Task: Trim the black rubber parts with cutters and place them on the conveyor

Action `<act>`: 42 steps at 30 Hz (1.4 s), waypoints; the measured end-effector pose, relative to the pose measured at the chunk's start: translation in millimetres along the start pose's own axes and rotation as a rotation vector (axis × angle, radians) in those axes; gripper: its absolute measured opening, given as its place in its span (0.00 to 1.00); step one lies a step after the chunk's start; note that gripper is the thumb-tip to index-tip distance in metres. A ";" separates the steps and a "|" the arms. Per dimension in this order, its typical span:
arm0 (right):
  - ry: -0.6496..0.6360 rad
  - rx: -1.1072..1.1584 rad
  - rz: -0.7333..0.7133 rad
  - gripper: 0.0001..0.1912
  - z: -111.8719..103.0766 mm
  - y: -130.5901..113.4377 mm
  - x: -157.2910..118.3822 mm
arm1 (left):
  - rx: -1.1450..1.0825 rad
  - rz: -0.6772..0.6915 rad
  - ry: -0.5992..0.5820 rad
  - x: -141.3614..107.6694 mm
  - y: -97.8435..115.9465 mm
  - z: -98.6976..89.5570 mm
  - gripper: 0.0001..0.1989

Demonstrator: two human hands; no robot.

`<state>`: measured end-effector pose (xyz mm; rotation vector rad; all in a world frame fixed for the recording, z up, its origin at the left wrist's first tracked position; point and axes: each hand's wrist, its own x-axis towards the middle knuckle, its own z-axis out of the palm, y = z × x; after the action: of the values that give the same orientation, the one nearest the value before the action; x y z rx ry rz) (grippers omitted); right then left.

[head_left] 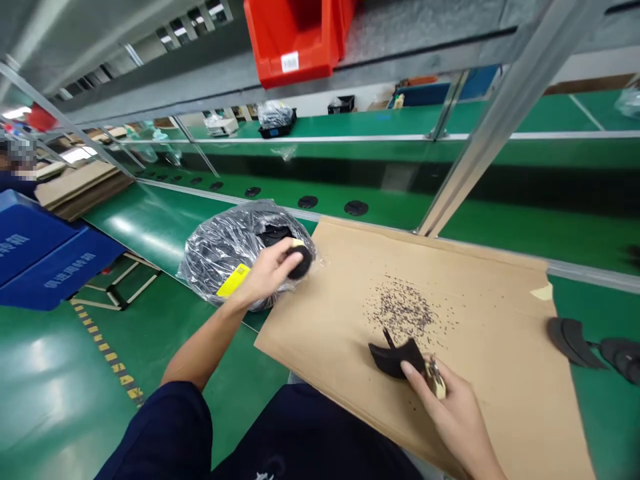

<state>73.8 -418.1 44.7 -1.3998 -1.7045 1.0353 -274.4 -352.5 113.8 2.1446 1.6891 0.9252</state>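
My left hand is closed on a black round disc at the mouth of a clear plastic bag. Inside the bag, more black parts show through, and a yellow label is stuck on its side. Over the cardboard sheet, my right hand grips a black curved piece between thumb and fingers. A thin dark stick-like part juts up behind that piece. Something pale yellow with a metallic bit shows by the right fingers; its kind is unclear.
Small dark bits are scattered over the cardboard. Black curved parts lie at its right. Several black discs sit in a row on the green surface behind the rail. A red bin overhangs, a slanted metal post rises behind, and blue boxes stand left.
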 end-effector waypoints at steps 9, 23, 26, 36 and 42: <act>-0.155 0.197 0.154 0.20 15.1 -23.0 2.2 | -0.316 0.274 -0.119 -49.4 76.8 117.0 0.12; -0.122 0.245 0.222 0.20 22.0 -16.6 -6.0 | -0.243 0.232 0.024 -61.9 80.3 149.6 0.14; -0.150 0.224 0.205 0.19 21.5 -18.9 -5.9 | -0.335 0.228 0.029 -61.6 78.6 148.7 0.13; -0.102 0.137 -0.013 0.10 9.6 -24.0 9.0 | -0.344 0.414 -0.013 -61.3 80.4 141.7 0.13; 0.002 0.099 -0.308 0.02 10.1 -18.4 3.7 | -0.619 0.134 -0.081 -59.9 82.8 131.8 0.20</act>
<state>56.3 -417.8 56.8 -1.0350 -1.7741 0.9297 -135.8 -409.2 40.4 1.8459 1.0392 1.1865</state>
